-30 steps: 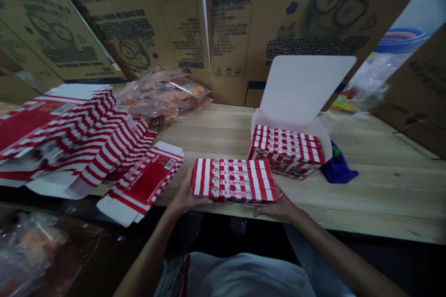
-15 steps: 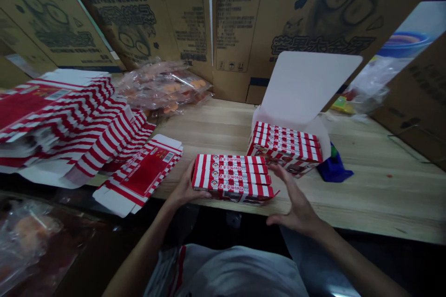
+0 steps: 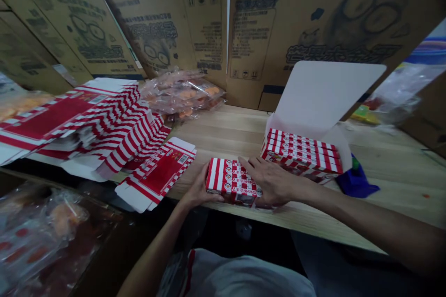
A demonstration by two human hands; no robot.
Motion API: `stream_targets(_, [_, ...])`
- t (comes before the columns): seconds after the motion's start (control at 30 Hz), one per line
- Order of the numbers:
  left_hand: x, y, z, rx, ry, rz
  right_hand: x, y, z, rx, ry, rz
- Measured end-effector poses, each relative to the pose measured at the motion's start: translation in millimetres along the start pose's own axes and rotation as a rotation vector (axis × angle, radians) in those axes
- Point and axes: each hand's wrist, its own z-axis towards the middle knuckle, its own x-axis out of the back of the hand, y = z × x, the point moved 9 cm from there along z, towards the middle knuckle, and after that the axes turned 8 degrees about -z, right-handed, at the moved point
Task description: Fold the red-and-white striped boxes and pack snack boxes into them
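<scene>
A block of small red-and-white striped boxes (image 3: 230, 181) sits at the table's front edge, turned at an angle. My left hand (image 3: 201, 189) grips its left end from below and the side. My right hand (image 3: 273, 182) lies across its right end, fingers spread on top and hiding part of it. Just beyond my right hand stands an open white-lined carton (image 3: 322, 97) with its lid raised. Rows of matching striped boxes (image 3: 301, 152) fill its visible part. The block touches neither the carton nor those rows, as far as I can see.
Flattened red-and-white cartons (image 3: 97, 123) are piled at the left, with one more (image 3: 156, 174) near my left hand. Plastic bags of orange items (image 3: 183, 95) lie behind them. A blue cloth (image 3: 356, 182) sits right of the carton. Cardboard sheets (image 3: 251, 23) stand along the back.
My right hand has moved from beside the block to over its right end. The block has turned and now lies closer to the open carton.
</scene>
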Motion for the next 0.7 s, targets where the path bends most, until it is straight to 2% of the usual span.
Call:
stream_targets(0.17, [8.5,14,-1,-0.026,-0.001,0.109,12,0,-2,-0.033,0.036,-0.009])
stream_targets(0.33, [12.3,-8,-4,0.02,0.042,0.124,-3,1,9,-0.012,0.02,0.074])
stream_targets(0.43, [19.7,-4,-6,0.013,0.111,0.223,1,3,8,0.016,0.052,0.093])
stream_targets(0.5, [29.7,21,-8,-0.016,0.183,0.32,22,2,0,0.038,0.127,0.116])
stream_targets(0.53, [34.2,41,-9,-0.045,0.215,0.365,38,1,-6,0.048,0.18,0.131])
stream_targets(0.6, [36.7,96,-7,-0.176,0.241,0.427,76,1,-24,0.058,0.303,0.141])
stream_targets(0.7, [27.1,189,6,-0.467,0.284,0.493,136,13,-59,0.062,0.478,0.087])
